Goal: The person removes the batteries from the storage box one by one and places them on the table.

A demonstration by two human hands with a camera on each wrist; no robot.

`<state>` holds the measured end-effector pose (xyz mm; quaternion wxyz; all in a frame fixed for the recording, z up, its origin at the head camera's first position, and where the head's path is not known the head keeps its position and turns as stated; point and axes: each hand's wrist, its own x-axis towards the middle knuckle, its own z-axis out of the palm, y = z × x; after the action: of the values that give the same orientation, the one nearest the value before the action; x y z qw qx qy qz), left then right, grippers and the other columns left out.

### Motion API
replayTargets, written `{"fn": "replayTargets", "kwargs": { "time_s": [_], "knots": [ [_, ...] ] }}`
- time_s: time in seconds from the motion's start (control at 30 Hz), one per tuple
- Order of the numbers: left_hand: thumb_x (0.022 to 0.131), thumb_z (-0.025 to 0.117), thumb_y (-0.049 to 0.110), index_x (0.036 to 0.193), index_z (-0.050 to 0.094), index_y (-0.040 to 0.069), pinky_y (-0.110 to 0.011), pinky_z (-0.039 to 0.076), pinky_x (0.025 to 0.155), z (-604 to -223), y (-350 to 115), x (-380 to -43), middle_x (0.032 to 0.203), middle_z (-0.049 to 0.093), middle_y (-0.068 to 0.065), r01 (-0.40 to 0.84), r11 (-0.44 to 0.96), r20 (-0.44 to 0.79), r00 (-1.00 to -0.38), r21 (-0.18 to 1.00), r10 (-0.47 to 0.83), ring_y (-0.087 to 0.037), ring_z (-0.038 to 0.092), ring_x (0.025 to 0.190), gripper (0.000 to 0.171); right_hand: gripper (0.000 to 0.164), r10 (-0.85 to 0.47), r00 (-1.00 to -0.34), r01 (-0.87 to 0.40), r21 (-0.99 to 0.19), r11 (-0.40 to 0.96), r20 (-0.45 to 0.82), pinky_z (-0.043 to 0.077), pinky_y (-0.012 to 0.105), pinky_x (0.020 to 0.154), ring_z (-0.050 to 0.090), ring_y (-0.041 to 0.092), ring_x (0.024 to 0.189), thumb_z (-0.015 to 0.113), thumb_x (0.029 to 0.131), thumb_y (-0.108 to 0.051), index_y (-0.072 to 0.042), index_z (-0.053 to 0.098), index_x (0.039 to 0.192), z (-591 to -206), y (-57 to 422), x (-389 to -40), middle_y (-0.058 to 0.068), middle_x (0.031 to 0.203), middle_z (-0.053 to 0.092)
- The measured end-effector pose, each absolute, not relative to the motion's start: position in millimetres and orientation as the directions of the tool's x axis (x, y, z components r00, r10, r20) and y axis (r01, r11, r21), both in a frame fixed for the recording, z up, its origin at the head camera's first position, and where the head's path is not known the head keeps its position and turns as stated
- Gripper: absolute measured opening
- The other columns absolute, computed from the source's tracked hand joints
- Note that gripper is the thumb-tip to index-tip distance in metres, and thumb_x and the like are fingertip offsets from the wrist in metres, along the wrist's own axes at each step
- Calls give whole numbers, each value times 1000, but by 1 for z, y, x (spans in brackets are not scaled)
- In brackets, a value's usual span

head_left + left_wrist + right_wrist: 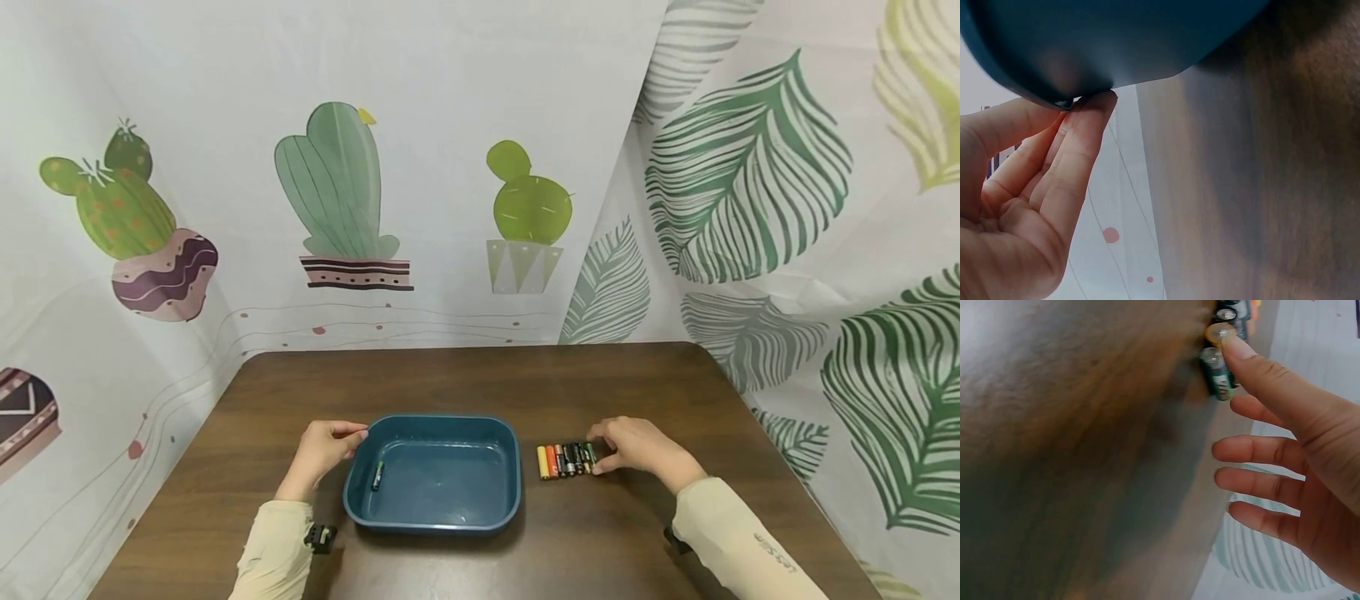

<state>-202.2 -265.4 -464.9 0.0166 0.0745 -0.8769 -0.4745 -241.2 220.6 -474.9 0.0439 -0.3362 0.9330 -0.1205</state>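
Observation:
A dark blue plastic tray (438, 527) stands on the table with a single green-and-black battery (378, 476) lying inside at its left. My left hand (322, 454) pinches the tray's left rim between thumb and fingers; the left wrist view shows the tray wall (1116, 44) above the fingertips. To the right of the tray lies a row of several batteries (559, 461), yellow, orange and dark ones side by side. My right hand (633, 446) is at the row's right end, thumb and index finger about a green battery (1217, 376). Its other fingers are apart and hold nothing.
The brown wooden table (465, 379) has its far edge against a white cloth (450, 167) printed with cacti. A second cloth with leaf prints (750, 183) hangs on the right. Dark wrist devices (321, 538) sit at the sleeves.

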Motion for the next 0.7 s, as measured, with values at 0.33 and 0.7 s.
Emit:
{"fn": "replayTargets", "kwargs": {
  "time_s": [0.33, 0.7],
  "knots": [
    [85, 71, 6, 97, 73, -5, -22, 53, 58, -468, -267, -204, 78, 69, -11, -110, 550, -27, -987, 828, -157, -14, 63, 61, 17, 33, -679, -727, -686, -151, 712, 99, 54, 41, 69, 64, 23, 84, 76, 82, -27, -6, 70, 107, -446, 201, -243, 6, 97, 68],
    [86, 70, 8, 97, 74, -4, -26, 55, 60, -467, -266, -203, 80, 70, -12, -108, 577, -25, -988, 810, -150, -15, 64, 62, 17, 26, -727, -666, -744, -81, 663, 165, 53, 41, 73, 64, 23, 87, 74, 85, -25, -9, 71, 105, -422, 157, -243, 2, 94, 66]
  ]
}}
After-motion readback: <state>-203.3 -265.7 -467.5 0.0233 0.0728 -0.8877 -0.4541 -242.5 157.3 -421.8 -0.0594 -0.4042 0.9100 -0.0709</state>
